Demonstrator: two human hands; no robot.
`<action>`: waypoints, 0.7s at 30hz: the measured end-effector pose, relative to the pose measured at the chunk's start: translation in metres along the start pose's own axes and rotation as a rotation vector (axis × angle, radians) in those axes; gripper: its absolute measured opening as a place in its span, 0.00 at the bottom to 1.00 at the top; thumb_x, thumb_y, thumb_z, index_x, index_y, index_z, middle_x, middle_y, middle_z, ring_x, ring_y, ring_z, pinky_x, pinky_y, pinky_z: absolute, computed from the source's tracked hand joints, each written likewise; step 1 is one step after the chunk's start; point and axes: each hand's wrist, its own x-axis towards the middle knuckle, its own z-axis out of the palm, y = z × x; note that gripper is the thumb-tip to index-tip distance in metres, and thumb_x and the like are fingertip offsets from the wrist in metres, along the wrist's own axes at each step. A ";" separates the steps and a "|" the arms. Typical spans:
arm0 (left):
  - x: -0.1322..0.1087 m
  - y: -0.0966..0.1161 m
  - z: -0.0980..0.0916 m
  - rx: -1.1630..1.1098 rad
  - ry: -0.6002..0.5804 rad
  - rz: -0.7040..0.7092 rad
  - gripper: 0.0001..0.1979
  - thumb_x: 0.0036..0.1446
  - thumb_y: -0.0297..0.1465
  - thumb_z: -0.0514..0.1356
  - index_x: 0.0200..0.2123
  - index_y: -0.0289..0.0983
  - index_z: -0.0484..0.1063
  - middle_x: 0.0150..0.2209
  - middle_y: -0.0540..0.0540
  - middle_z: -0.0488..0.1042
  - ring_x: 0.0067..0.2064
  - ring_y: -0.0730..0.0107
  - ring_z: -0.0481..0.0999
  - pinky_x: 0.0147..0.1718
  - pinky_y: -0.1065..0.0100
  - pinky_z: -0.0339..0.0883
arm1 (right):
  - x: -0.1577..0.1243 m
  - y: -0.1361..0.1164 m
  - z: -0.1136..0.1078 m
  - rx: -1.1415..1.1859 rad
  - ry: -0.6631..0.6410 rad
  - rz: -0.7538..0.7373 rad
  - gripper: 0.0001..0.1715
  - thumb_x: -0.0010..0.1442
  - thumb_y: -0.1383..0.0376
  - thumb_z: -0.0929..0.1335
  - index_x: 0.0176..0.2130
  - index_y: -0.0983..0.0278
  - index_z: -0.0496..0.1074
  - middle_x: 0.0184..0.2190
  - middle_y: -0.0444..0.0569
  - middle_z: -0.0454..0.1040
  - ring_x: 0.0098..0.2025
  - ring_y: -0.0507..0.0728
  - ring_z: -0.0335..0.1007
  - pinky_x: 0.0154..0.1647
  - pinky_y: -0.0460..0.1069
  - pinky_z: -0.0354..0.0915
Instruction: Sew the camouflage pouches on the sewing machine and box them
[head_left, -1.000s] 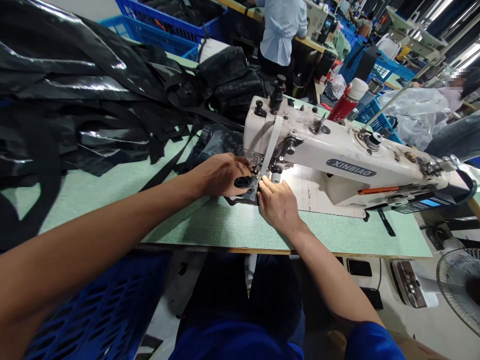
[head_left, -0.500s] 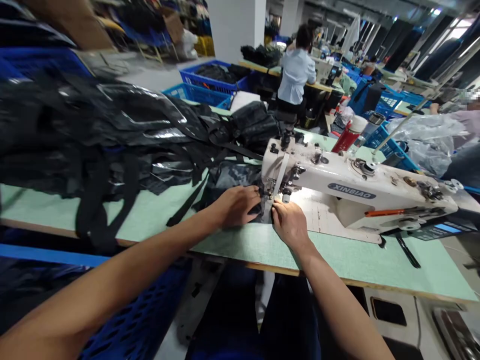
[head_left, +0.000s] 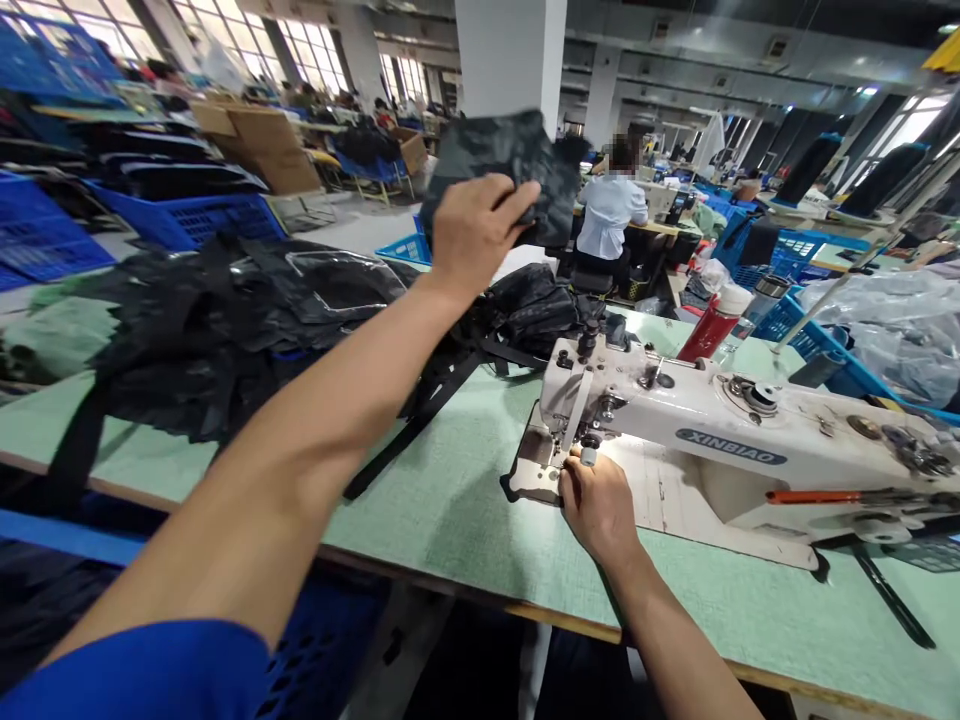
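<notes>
Raised above the table, my left hand grips a dark camouflage fabric piece, its thumb and fingers closed on the lower edge. My right hand rests on the bed of a white sewing machine, right beside the needle and presser foot. Its fingers are curled together, and whatever they might hold is hidden. Left of the machine, black bag pieces with straps and clear plastic panels lie heaped on the green table.
A red bottle stands behind the machine. Black tweezers lie at the right. Blue crates hold dark goods at the back left. A co-worker in a light shirt sits farther off, facing away. Below the table edge is another blue crate.
My left hand has lifted the camouflage fabric piece from the machine, up and away over the table. My right hand stays by the needle. The view has tilted up.
</notes>
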 end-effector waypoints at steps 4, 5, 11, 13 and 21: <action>-0.010 0.041 0.085 -0.041 -0.388 0.053 0.30 0.83 0.24 0.51 0.77 0.46 0.79 0.66 0.37 0.86 0.73 0.44 0.78 0.85 0.26 0.52 | -0.001 0.001 0.001 0.025 0.023 0.024 0.15 0.83 0.68 0.66 0.44 0.59 0.81 0.49 0.53 0.88 0.49 0.63 0.81 0.53 0.55 0.67; -0.023 0.049 0.098 -0.058 -0.435 0.080 0.30 0.81 0.23 0.54 0.76 0.47 0.81 0.66 0.38 0.87 0.74 0.44 0.77 0.85 0.26 0.53 | -0.001 0.000 0.001 0.035 0.030 0.030 0.15 0.83 0.68 0.66 0.44 0.59 0.81 0.49 0.53 0.88 0.49 0.63 0.81 0.54 0.55 0.68; -0.098 0.058 0.115 -0.031 -0.361 0.096 0.39 0.77 0.32 0.65 0.87 0.41 0.66 0.81 0.25 0.70 0.75 0.28 0.76 0.71 0.35 0.72 | 0.003 -0.006 0.000 0.032 0.056 0.015 0.13 0.78 0.71 0.67 0.43 0.58 0.79 0.43 0.51 0.85 0.47 0.64 0.80 0.51 0.56 0.69; -0.107 0.055 0.122 -0.022 -0.375 0.089 0.37 0.76 0.29 0.64 0.85 0.43 0.68 0.73 0.27 0.76 0.60 0.40 0.84 0.60 0.45 0.79 | 0.005 -0.009 0.000 -0.001 0.071 0.002 0.13 0.77 0.72 0.67 0.43 0.58 0.78 0.41 0.51 0.83 0.46 0.64 0.79 0.50 0.56 0.68; -0.054 0.050 0.190 -0.103 -0.416 0.045 0.21 0.84 0.26 0.56 0.74 0.33 0.74 0.72 0.31 0.76 0.58 0.59 0.83 0.62 0.54 0.78 | 0.004 -0.013 0.003 -0.035 0.048 0.035 0.10 0.76 0.71 0.69 0.43 0.57 0.76 0.42 0.51 0.80 0.47 0.65 0.76 0.51 0.57 0.69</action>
